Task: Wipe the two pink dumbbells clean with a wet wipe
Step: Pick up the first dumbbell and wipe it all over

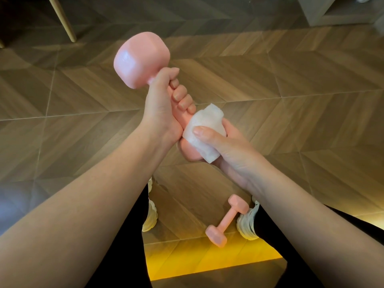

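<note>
Both bare forearms reach in from the bottom edge and meet at the middle. The left hand (pixel 164 109) grips the handle of one pink dumbbell (pixel 141 59), its fingers (pixel 182 96) clenched round the bar and the thumb laid over the top finger. The dumbbell is held in the air, tilted, with its upper head up and to the left and its lower head down by the right hand (pixel 230 148). That hand cups the lower head from the right and holds a folded white wet wipe (pixel 204 125) against it; the thumb presses flat on the wipe, while the other fingers are hidden behind the head, so how they curl cannot be told. The wipe covers most of the lower head and touches the bottom of the handle, just below the left hand's little finger.

Below the hands are black trouser legs and two pale shoes (pixel 150 217) on the floor (pixel 291 80). The second pink dumbbell (pixel 227 220) lies on the floor between the shoes, slanted, its upper head just beside the right shoe (pixel 248 223). A band of yellow light (pixel 207 258) crosses the floor there.

Farther off, the floor shows a herringbone wood pattern. A slanted wooden leg (pixel 64 19) stands at the top left, and the corner of a grey cabinet (pixel 332 11) at the top right.
</note>
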Demonstrator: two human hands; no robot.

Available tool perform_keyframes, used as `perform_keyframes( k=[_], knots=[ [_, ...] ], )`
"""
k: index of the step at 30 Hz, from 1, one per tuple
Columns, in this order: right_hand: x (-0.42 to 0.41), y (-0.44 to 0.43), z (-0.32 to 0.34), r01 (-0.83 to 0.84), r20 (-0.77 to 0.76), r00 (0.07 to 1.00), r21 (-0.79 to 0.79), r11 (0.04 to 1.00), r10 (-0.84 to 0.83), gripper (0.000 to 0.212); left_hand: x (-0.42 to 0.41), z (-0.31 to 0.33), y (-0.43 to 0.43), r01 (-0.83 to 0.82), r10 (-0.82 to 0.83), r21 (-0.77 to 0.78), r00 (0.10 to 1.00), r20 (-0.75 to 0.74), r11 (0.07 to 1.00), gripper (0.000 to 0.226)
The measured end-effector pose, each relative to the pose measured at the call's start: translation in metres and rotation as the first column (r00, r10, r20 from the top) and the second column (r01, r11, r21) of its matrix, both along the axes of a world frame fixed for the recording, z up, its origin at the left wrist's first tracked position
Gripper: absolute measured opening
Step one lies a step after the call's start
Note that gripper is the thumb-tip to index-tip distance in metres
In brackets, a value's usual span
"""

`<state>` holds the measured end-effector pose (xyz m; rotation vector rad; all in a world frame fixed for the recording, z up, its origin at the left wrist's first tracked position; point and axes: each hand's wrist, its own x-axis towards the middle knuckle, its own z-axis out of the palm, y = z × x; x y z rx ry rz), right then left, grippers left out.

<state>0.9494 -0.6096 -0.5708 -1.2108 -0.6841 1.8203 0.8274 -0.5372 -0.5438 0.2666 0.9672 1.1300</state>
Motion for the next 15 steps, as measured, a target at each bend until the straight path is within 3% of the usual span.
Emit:
perform_keyframes(
  k=[5,10,15],
  knots=[
    [-0.002,0.0012,-0.0014,0.037,0.0,0.999,-0.026,0.999,-0.037,0.038,0.0002,0.0005,0.0022,0.005,-0.005,0.019,1.0,-0.002,1.0,0.039],
    [-0.0009,0.0052,0.0004,0.107,-0.033,0.993,-0.156,0.982,-0.114,0.024,-0.0001,-0.0011,0.002,0.014,-0.014,0.036,1.0,-0.008,0.999,0.039],
    [0.0026,0.0059,0.0084,-0.002,-0.135,0.99,-0.212,0.977,-0.027,0.054,-0.0005,0.0012,0.0033,0.006,-0.007,0.014,1.0,0.027,1.0,0.039]
  ],
)
